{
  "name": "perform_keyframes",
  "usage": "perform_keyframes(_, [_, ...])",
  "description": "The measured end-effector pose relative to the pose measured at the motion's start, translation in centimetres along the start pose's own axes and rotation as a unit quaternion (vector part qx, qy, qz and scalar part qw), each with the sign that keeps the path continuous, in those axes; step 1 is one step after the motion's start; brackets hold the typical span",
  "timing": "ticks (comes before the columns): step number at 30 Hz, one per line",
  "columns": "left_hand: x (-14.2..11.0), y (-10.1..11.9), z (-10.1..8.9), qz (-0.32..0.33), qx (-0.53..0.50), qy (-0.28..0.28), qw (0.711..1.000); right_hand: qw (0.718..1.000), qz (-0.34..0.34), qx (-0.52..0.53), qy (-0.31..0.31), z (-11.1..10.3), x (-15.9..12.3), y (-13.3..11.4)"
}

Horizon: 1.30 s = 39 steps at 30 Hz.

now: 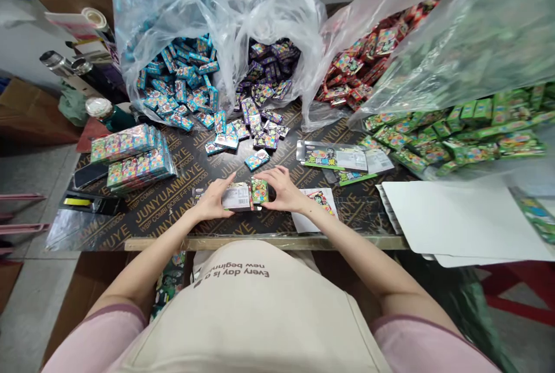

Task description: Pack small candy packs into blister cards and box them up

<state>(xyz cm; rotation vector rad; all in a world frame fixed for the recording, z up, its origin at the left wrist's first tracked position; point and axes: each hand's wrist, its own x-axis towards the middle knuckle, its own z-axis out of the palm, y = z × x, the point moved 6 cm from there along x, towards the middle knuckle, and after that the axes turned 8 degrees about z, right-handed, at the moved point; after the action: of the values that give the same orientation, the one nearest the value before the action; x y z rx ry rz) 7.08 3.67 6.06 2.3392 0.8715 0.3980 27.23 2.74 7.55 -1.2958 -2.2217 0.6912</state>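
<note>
Near the table's front edge, my left hand (213, 199) is closed around a pale printed carton (236, 196), thumb along its near side. At the carton's right end is a small green box (260, 191) with colourful print. My right hand (284, 189) grips that green box between thumb and fingers. Box and carton meet end to end; whether the box is partly inside, I cannot tell. Just beyond my hands lies a small blue box (257, 159). A white printed sheet or flat carton (313, 211) lies partly under my right forearm.
Clear plastic bags hold blue boxes (180, 81), purple boxes (271, 63), red boxes (364, 63) and green boxes (455, 127). Flat green cartons (332, 157) lie right of centre. Wrapped packs (139, 165) are stacked at left, near a black tape dispenser (91, 202). White card sheets (463, 217) overhang the right front edge.
</note>
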Motion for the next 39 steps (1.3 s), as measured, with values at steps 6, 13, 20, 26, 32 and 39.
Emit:
perform_keyframes(6, [-0.1,-0.8,-0.9,-0.033,-0.035,0.057,0.997,0.987,0.126,-0.057,0.082,-1.3,-0.8,3.5])
perform_keyframes(13, [-0.1,-0.9,-0.9,-0.029,-0.033,0.088,0.995,0.993,0.102,-0.028,0.051,0.0,-0.9,3.1])
perform_keyframes(20, [0.1,-0.4,-0.2,-0.011,-0.033,0.081,0.996,0.998,-0.055,-0.030,0.012,1.0,0.3,-0.6])
perform_keyframes(26, [-0.5,-0.4,-0.5,-0.031,-0.033,0.115,0.992,0.998,-0.056,-0.028,0.030,0.6,0.0,-2.0])
perform_keyframes(32, [-0.7,0.2,0.0,-0.021,-0.042,0.138,0.989,0.999,-0.046,0.009,0.028,2.0,-0.8,-2.8])
perform_keyframes(39, [-0.8,-0.8,-1.0,-0.064,-0.014,0.171,0.983,0.982,0.129,-0.056,0.124,-0.5,-1.2,2.8])
